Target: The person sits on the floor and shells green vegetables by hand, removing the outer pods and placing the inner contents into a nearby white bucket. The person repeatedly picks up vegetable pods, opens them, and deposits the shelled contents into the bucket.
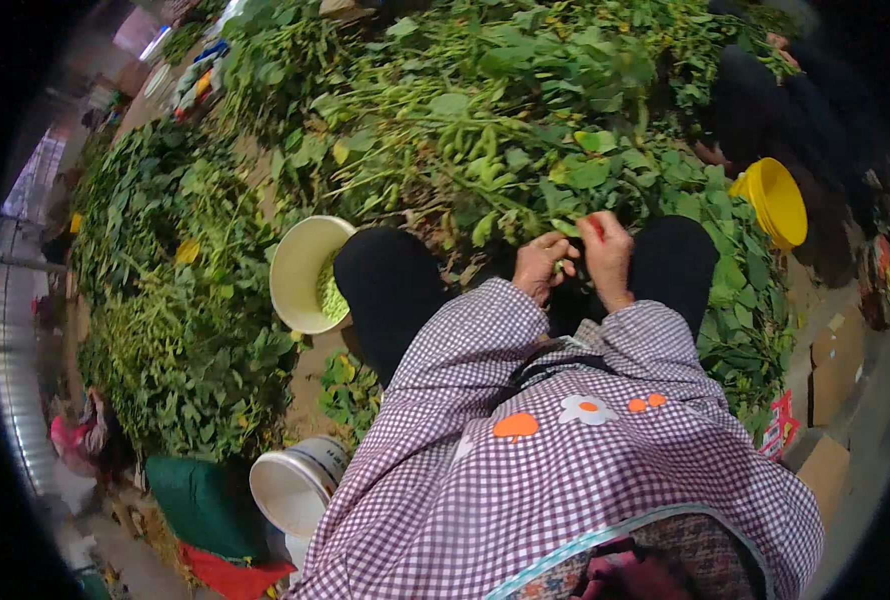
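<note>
Between my knees, my left hand point(546, 264) is curled with a small pale green bean or pod piece point(559, 265) at its fingers. Close on its right, my right hand point(608, 251) has thumb and fingers pinched at a green soybean pod point(565, 227), its fingertips slightly blurred. Just beyond both hands lie cut soybean plants point(482, 161) with plump pods and leaves. By my left knee a cream plastic bucket point(295, 277) leans over, with shelled green beans point(332, 294) inside.
A white bucket point(287, 487) stands at lower left near a green sack point(201, 502) and red cloth point(235, 574). More plants point(182, 300) are heaped at left. At right are a yellow bucket point(779, 202), a person in dark clothing point(797, 127) and cardboard point(835, 367).
</note>
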{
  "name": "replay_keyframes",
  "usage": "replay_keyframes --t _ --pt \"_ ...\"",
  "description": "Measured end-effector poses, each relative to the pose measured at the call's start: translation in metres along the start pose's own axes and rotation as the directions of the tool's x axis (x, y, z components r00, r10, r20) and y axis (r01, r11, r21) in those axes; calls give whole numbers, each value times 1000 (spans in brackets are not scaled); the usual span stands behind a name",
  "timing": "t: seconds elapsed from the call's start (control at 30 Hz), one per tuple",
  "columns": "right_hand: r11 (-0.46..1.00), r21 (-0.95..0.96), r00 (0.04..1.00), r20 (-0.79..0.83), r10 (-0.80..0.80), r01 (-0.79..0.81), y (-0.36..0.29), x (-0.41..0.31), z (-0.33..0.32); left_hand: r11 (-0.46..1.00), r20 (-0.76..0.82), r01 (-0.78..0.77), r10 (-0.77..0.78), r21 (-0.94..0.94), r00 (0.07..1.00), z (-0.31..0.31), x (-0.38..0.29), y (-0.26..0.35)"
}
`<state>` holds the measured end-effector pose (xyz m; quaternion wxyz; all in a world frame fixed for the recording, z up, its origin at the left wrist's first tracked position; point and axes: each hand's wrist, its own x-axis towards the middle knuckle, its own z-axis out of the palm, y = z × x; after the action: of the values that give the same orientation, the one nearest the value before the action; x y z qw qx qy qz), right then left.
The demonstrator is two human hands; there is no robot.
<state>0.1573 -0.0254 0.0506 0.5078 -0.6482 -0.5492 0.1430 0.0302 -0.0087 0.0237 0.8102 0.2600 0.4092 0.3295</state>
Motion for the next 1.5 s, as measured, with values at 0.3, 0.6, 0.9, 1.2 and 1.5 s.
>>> replay_keyframes --t 0.3,0.6,0.9,1.2,1.5 --pt "996 43 978 191 -84 78 -56 22 -8 972 57 -16 30 -236 998 -18 -77 32" --pt "939 -298 907 420 -34 173 -25 16 45 461 -473 -811 659 -360 584 -146 -202 189" --pt "950 -44 937 185 -297 310 -30 22 28 760 -592 -551 278 -346 756 -410 -167 131" --pt "975 13 962 159 -223 224 -21 8 45 897 -817 -438 205 -65 539 -360 -155 167" --pt "987 89 981 128 -143 133 -38 -9 45 721 -219 -681 689 123 690 -69 -152 164"
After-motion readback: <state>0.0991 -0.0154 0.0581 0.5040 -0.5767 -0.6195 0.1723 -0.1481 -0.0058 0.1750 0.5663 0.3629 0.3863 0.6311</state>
